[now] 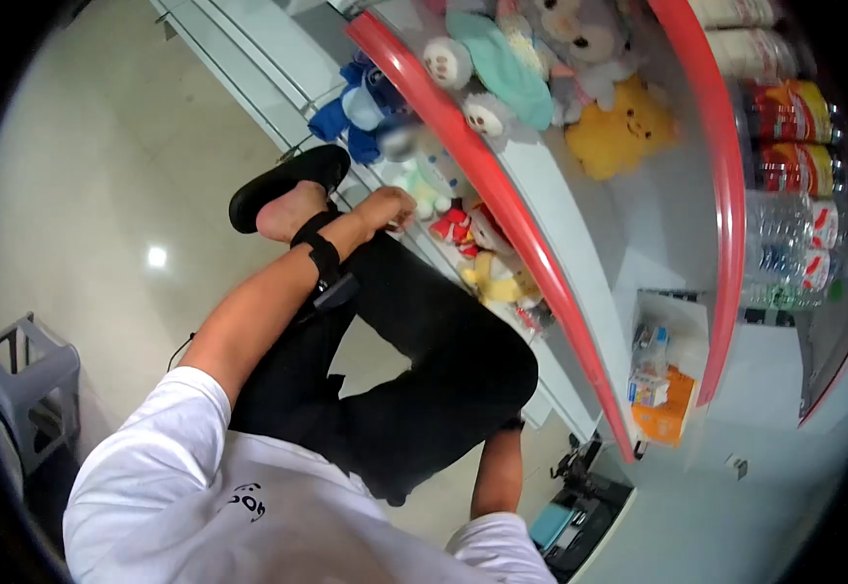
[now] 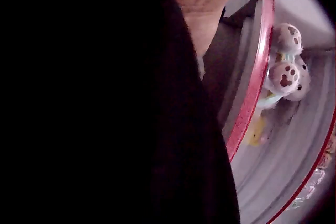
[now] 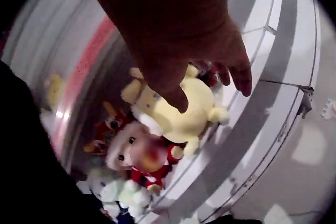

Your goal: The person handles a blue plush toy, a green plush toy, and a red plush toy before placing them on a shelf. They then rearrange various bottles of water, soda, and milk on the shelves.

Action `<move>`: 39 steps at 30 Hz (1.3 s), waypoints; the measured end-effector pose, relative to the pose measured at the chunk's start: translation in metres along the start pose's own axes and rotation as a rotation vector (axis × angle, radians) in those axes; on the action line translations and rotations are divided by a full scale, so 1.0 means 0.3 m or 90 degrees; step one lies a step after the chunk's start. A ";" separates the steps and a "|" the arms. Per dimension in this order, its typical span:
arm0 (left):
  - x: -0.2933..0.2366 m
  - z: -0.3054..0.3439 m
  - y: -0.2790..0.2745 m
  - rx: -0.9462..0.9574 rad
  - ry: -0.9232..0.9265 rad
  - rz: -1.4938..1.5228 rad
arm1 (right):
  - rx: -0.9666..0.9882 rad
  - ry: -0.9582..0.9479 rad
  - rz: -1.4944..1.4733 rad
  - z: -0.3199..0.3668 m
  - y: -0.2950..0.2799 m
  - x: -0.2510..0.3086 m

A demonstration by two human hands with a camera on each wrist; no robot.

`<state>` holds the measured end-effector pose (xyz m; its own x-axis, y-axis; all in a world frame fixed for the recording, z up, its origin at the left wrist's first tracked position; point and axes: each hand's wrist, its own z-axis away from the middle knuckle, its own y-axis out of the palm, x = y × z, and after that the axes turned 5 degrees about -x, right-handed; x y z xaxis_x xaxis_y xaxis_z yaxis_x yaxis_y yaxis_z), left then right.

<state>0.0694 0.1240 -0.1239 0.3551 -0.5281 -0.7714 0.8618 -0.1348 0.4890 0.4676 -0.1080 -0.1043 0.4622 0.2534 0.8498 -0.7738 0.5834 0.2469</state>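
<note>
My left hand (image 1: 380,209) hangs beside the black-trousered knee, over the low shelf, its fingers bent downward. Close to it lie a white-and-green plush toy (image 1: 429,185) and a red-dressed plush doll (image 1: 458,229). The left wrist view shows only part of that hand (image 2: 205,3) behind dark cloth; I cannot tell whether it holds anything. My right hand is hidden behind the leg in the head view. In the right wrist view this right hand (image 3: 184,50) reaches down with spread fingers, its thumb overlapping a pale yellow plush toy (image 3: 194,113) beside the red-dressed doll (image 3: 134,148).
A red-edged shelf (image 1: 502,195) curves above the toys, bearing a yellow star plush (image 1: 623,131) and other plush toys. Bottles (image 1: 784,136) line a higher shelf. A blue plush (image 1: 370,107) sits near the black shoe (image 1: 283,180). A grey stool (image 1: 30,380) stands left.
</note>
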 end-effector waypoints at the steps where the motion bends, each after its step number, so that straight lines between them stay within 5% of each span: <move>1: 0.015 -0.007 0.002 -0.012 0.008 0.019 | 0.015 0.014 -0.024 0.034 -0.004 0.023; 2: 0.023 -0.017 -0.001 -0.008 0.007 0.009 | 0.028 0.012 -0.019 0.051 0.030 0.074; 4: 0.031 -0.021 0.012 -0.038 0.018 0.032 | 0.103 -0.269 0.620 0.155 0.156 0.259; 12: 0.058 -0.030 0.091 -0.015 0.038 0.003 | 0.140 -0.443 0.629 0.341 0.741 0.650; 20: 0.150 -0.097 0.121 0.030 0.077 0.036 | 0.199 -0.547 0.452 0.080 1.402 0.607; 22: 0.192 -0.119 0.112 0.044 0.222 -0.102 | 0.263 -0.442 0.526 0.115 1.554 0.645; 23: 0.193 -0.121 0.108 0.026 0.186 -0.106 | 0.263 -0.444 0.516 0.090 1.602 0.653; 26: 0.099 -0.057 0.117 0.000 0.023 -0.042 | 0.105 -0.400 0.594 -0.029 1.732 0.677; 28: 0.071 -0.049 0.093 0.010 0.036 -0.067 | 0.070 -0.572 0.288 -0.116 1.782 0.644; 30: 0.125 -0.122 0.064 0.053 0.114 -0.151 | 0.083 -0.597 0.543 -0.132 1.805 0.639; 32: 0.065 -0.002 0.111 -0.036 0.035 0.048 | 0.060 -0.482 0.874 -0.210 1.797 0.681; 33: 0.047 0.002 0.112 -0.019 0.024 0.061 | 0.044 -0.582 0.629 -0.086 1.790 0.645; 36: 0.028 0.016 0.115 -0.009 -0.003 0.045 | 0.162 -0.350 0.550 0.086 1.713 0.728; 39: 0.029 0.025 0.131 -0.028 -0.015 0.039 | 0.005 -0.474 0.359 0.013 1.640 0.715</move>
<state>0.1037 0.1078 -0.1084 0.3990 -0.5538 -0.7308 0.8542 -0.0652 0.5158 0.1843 0.2304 0.2014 -0.3772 -0.0640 0.9239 -0.8036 0.5186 -0.2921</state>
